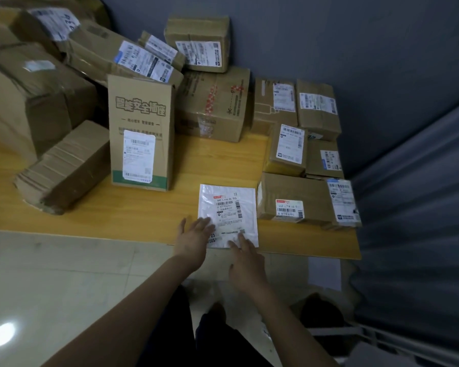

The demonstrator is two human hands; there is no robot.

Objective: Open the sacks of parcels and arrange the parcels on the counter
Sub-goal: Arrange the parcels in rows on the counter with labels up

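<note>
Head view: a white poly mailer is pressed flat at the wooden counter's front edge under the straight, ungrasping fingers of the left hand and right hand, many cardboard boxes are already arranged behind it, and no sack is seen.

Pale tiled floor bearing a lamp reflection; blue-grey wall behind; ribbed panel at right.

The left hand covers the lower-left corner of the white poly mailer, its shipping label print is too small to read, and the left frame edge crops the large taped carton.
</note>
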